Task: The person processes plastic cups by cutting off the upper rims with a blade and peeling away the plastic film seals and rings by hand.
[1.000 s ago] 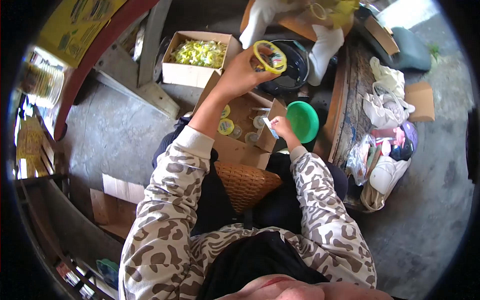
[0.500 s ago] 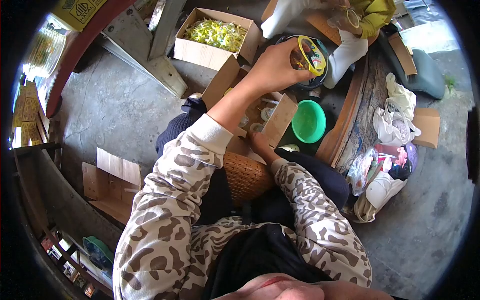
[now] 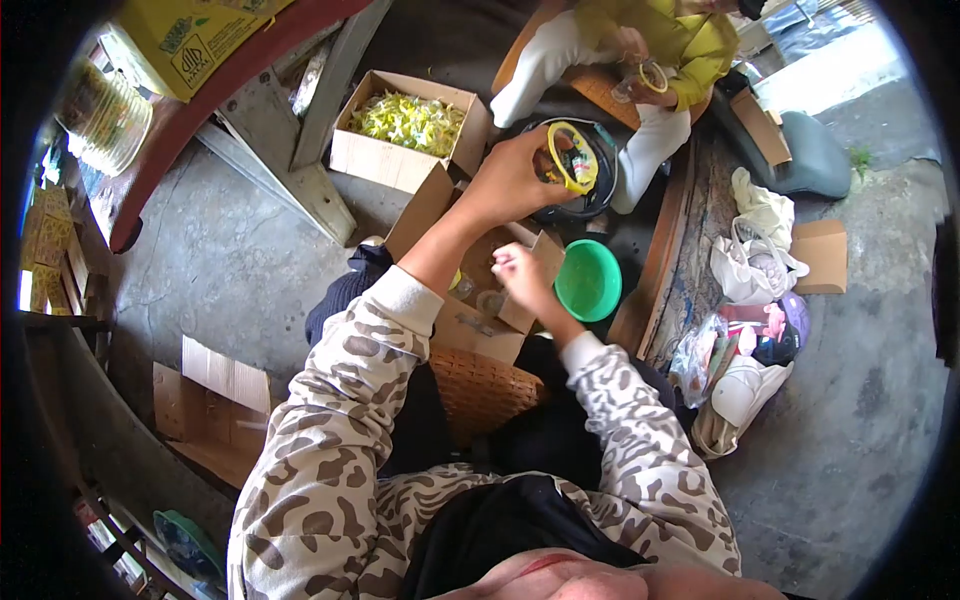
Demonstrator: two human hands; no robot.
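My left hand (image 3: 515,182) is closed on a clear plastic cup with a yellow rim (image 3: 573,160), tilted so its mouth faces right. Dark print or contents show in it. The cup is above a dark bucket (image 3: 590,207). My right hand (image 3: 527,277) is raised over the right side of an open cardboard box (image 3: 478,335), its fingers curled together. Whether something small is between those fingertips cannot be made out. Clear round cups (image 3: 490,302) lie in the box, partly hidden by my arms. A woven basket (image 3: 487,392) stands between my legs, under the box.
A green basin (image 3: 588,281) sits right of the box. Behind is a carton (image 3: 385,162) of yellow-white strips. A co-worker (image 3: 640,60) sits opposite, holding a yellow-rimmed cup. Bags (image 3: 750,265) lie at right; an open carton (image 3: 212,408) stands at left.
My right hand has come up out of the box, away from the clear cups. My left hand still holds the yellow-rimmed cup, now turned. The view has shifted slightly.
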